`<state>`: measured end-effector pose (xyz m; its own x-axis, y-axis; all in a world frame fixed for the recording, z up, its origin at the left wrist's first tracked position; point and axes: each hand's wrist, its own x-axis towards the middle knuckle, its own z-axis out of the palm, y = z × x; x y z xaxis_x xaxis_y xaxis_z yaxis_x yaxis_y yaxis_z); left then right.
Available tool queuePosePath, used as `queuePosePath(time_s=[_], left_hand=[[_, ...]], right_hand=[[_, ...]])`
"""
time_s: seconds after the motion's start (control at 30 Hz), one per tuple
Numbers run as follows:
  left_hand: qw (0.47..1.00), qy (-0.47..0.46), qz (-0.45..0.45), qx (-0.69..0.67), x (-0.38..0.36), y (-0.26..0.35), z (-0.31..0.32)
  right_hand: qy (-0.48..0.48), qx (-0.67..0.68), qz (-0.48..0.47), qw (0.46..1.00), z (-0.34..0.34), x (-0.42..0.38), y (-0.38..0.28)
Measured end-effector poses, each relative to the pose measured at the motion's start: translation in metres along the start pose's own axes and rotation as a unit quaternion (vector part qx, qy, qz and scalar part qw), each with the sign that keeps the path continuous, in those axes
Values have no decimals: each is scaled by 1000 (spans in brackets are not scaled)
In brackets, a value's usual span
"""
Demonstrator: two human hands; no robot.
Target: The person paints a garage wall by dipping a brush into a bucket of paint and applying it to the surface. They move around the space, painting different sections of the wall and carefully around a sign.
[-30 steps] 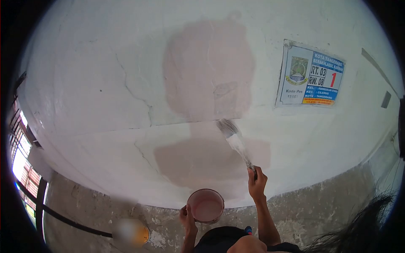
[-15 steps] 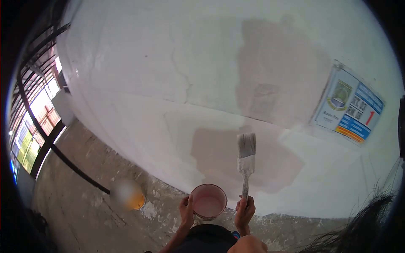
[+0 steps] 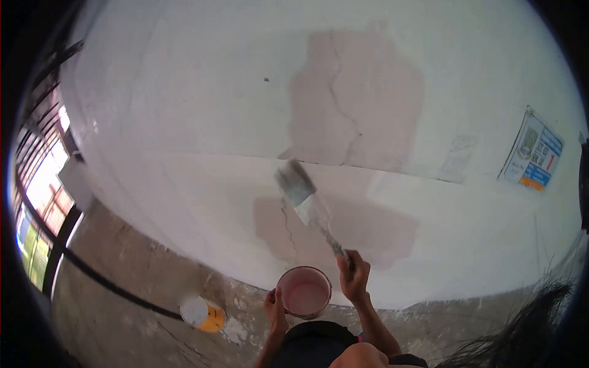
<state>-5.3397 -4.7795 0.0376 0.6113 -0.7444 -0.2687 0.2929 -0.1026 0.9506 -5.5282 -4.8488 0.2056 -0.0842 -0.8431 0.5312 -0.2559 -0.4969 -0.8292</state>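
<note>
My right hand (image 3: 354,276) is closed around the handle of a wide paintbrush (image 3: 311,210). The brush slants up and to the left, its pale, slightly blurred bristles overlapping the wall just below a horizontal seam. With thumb and fingers at the rim, my left hand (image 3: 276,308) grips a small round bucket (image 3: 305,271) from its left side. Pale pinkish paint shows in the bottom of the bucket. In front stands a white wall (image 3: 184,110) with thin cracks and darker pinkish patches across its middle.
On the floor to the left is a white and yellow can (image 3: 211,318), near white splatters. A blue and white poster (image 3: 535,152) hangs on the wall at right. A dark curved bar (image 3: 110,281) crosses the left side, with a barred opening beyond it.
My right hand has swung the brush from upright to a leftward slant, its bristles now farther left and higher. The view has turned left. My left hand still holds the bucket.
</note>
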Motion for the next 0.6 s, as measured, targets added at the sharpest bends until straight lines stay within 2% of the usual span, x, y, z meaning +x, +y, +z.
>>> queuePosePath(time_s=[0.07, 0.13, 0.23, 0.3, 0.33, 0.43, 0.5, 0.53, 0.6], left_hand=[[999, -32, -2, 5, 27, 14, -19], [998, -67, -5, 4, 50, 35, -34], [997, -73, -11, 27, 90, 46, -55], [989, -89, 82, 80, 122, 29, -72], [988, -103, 78, 83, 127, 35, -73], [988, -128, 38, 79, 130, 56, -79], [988, -128, -19, 88, 127, 68, -74], [986, -138, -20, 88, 131, 62, -73], [985, -149, 40, 81, 135, 42, -77]], right_hand=[[58, -5, -23, 998, 30, 9, 8], [121, 11, 24, 992, 51, 17, 9], [195, -14, 46, 980, 73, -4, 20], [233, -15, 59, 970, 85, -23, 21], [257, -7, 78, 963, 90, -34, 17], [275, 43, 139, 950, 103, -56, -4], [270, 41, 153, 950, 103, -56, -19], [253, 47, 176, 950, 105, -59, -29], [238, 41, 202, 949, 106, -56, -54]])
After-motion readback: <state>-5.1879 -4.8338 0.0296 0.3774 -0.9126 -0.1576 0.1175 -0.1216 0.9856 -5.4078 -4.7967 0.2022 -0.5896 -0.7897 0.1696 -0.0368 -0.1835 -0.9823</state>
